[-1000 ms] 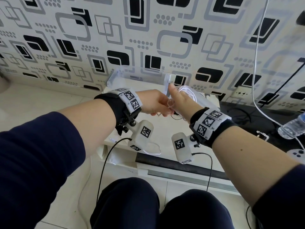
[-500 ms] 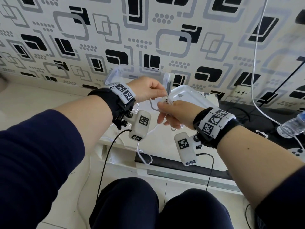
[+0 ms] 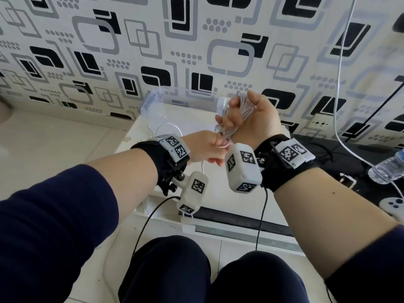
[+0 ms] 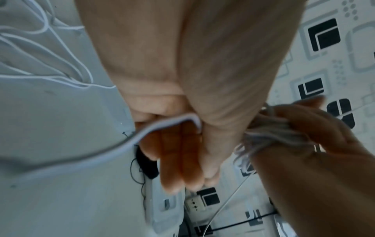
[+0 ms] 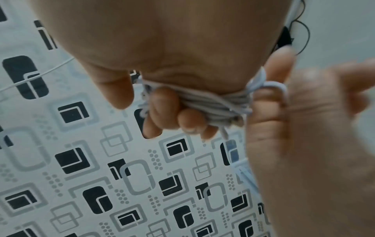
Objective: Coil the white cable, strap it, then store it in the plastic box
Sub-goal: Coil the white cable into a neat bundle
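My right hand (image 3: pixel 237 115) is raised over the white table (image 3: pixel 218 200), its fingers curled round a bundle of white cable (image 3: pixel 244 108) coils. In the right wrist view the bundle (image 5: pixel 205 99) crosses the palm under those curled fingers. Just below, my left hand (image 3: pixel 217 147) pinches the free strand where it leaves the bundle. The strand (image 4: pixel 168 123) runs between the left thumb and fingers, then trails down to the table. Loose cable (image 3: pixel 166 127) lies there in front of the clear plastic box (image 3: pixel 166 101), which stands by the wall.
Another white wire (image 3: pixel 341 84) hangs down the patterned wall at right, past a wall socket (image 3: pixel 319 125). A water bottle (image 3: pixel 387 169) and a white controller (image 3: pixel 393 204) lie on the dark surface to the right. My knees are under the table's near edge.
My right hand has risen and turned palm towards me with the bundle in it. The left hand has dropped below it, still pinching the strand.
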